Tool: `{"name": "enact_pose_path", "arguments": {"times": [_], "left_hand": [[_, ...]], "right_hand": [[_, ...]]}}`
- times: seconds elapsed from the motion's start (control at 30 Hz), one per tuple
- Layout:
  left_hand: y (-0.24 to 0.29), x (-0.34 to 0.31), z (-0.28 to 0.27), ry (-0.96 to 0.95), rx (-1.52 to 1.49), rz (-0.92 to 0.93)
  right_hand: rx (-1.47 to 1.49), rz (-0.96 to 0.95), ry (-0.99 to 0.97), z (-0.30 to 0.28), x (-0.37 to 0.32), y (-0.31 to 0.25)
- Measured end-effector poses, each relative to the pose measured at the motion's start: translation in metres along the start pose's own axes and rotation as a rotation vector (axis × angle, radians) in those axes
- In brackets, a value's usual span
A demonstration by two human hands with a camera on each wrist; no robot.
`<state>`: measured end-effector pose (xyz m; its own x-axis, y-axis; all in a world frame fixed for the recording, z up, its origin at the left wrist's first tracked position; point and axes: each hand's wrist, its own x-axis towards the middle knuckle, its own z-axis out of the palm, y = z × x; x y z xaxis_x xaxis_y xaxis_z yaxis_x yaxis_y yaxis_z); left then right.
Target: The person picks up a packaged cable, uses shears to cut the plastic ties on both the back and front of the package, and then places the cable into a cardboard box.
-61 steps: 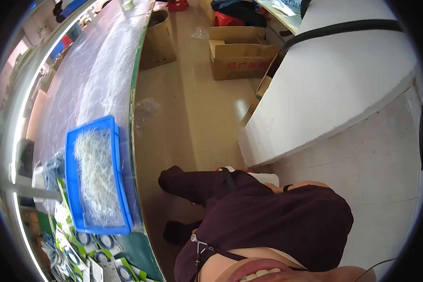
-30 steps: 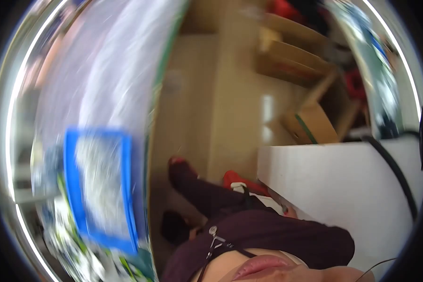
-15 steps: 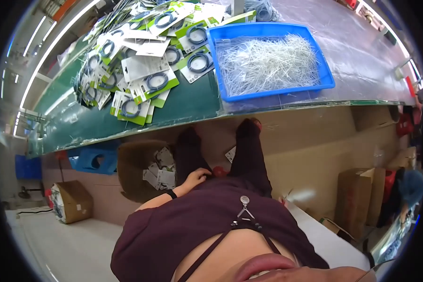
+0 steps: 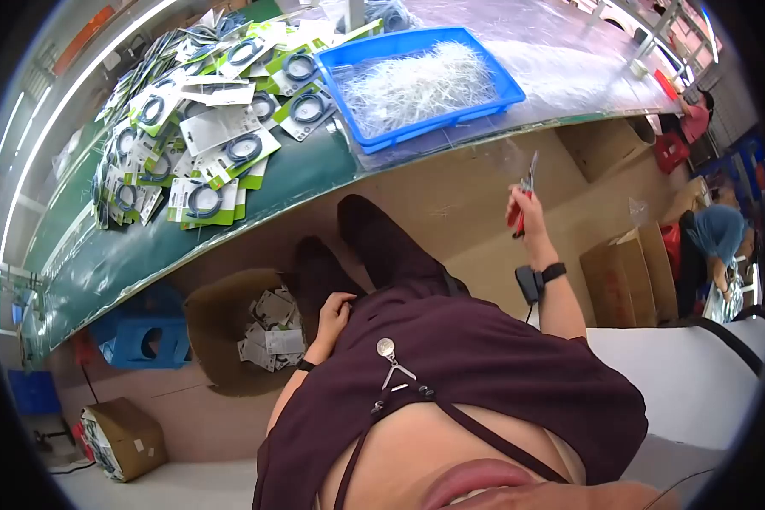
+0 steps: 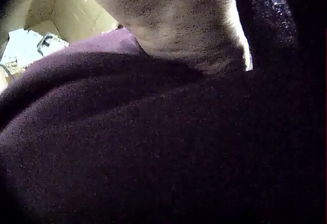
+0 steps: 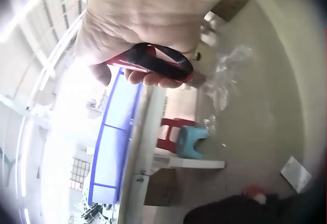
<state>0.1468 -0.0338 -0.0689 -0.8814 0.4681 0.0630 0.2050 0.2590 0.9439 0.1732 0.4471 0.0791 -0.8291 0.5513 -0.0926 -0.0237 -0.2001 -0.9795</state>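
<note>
My right hand [image 4: 527,212] grips red-handled pliers or cutters [image 4: 521,223], their metal tips pointing up past the fingers, over the floor beside the table. In the right wrist view the fingers of my right hand [image 6: 148,55] curl round the red and black handles [image 6: 163,65]. My left hand [image 4: 336,313] rests on the dark trousers at the thigh, its fingers loose and holding nothing. In the left wrist view the palm of the left hand [image 5: 179,25] lies against dark cloth [image 5: 127,132].
On the green table [image 4: 302,178] are a blue tray [image 4: 518,95] of clear thin strips and a heap of carded cable coils [image 4: 204,200]. Beneath stand a carton [image 4: 212,323] with cards and a blue stool [image 4: 149,340]. People sit at the right beside an open carton [image 4: 620,280].
The head view has swung from the aisle round to the table. My right hand has come into view with the red-handled tool; the left hand stays on the thigh.
</note>
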Motion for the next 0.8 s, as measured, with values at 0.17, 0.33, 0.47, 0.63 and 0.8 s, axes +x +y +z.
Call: {"name": "enact_pose_path", "arguments": {"times": [0.17,0.33,0.47,0.63,0.8], "left_hand": [[0.003,0.041,-0.011,0.323,0.246,0.125],[-0.085,0.063,-0.035,0.492,0.689,-0.204],[-0.100,0.079,-0.067,0.192,0.780,-0.577],[-0.043,0.097,-0.091,0.089,0.126,-0.896],[0.007,0.100,-0.064,0.335,-0.586,-0.988]], "right_hand": [[-0.106,-0.151,0.009,-0.031,0.055,-0.065],[-0.694,-0.220,0.330,-0.087,0.177,-0.076],[-1.342,-0.415,0.613,-0.100,0.235,-0.076],[-1.510,-0.504,0.685,-0.074,0.266,-0.050],[-1.457,-0.561,0.659,-0.075,0.267,-0.042]]}}
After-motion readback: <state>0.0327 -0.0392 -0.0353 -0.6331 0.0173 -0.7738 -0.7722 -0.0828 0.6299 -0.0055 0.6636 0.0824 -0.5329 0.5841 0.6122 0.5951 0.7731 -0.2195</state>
